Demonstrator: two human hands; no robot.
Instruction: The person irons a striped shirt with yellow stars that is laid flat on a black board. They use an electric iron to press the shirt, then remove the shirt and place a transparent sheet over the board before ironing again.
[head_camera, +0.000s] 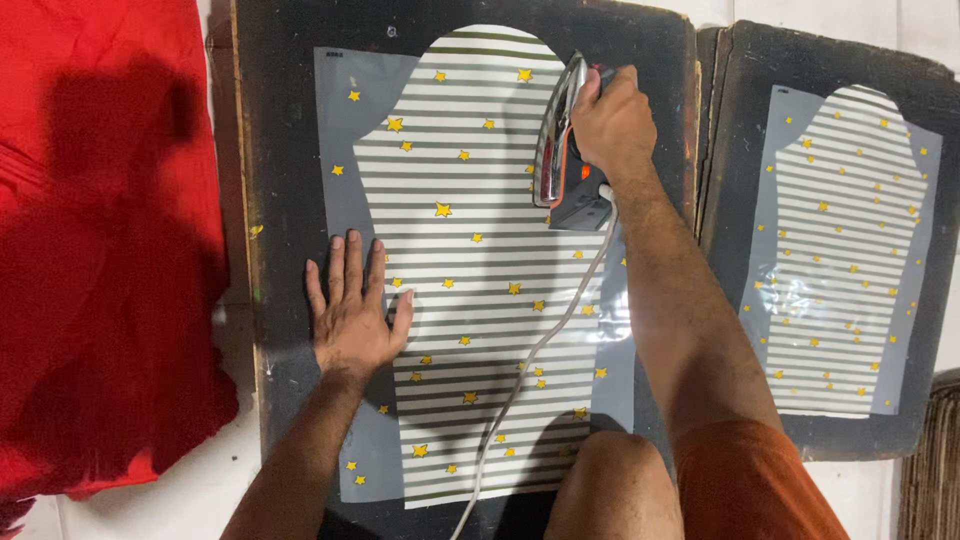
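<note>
A striped sheet with yellow stars (470, 240), cut in a garment-piece shape under clear film, lies on a dark padded board (280, 120). My right hand (612, 120) grips the handle of a metal clothes iron (562, 140), which is tipped on its side at the sheet's upper right edge. The iron's white cord (545, 340) trails down across the sheet toward me. My left hand (352, 310) lies flat with fingers spread on the sheet's left edge, pressing it to the board.
A second striped star sheet (845, 250) lies on another dark board (930, 100) at the right. Red fabric (100, 250) is heaped on the white floor at the left. My knee (612, 485) and orange shorts (750, 480) fill the bottom.
</note>
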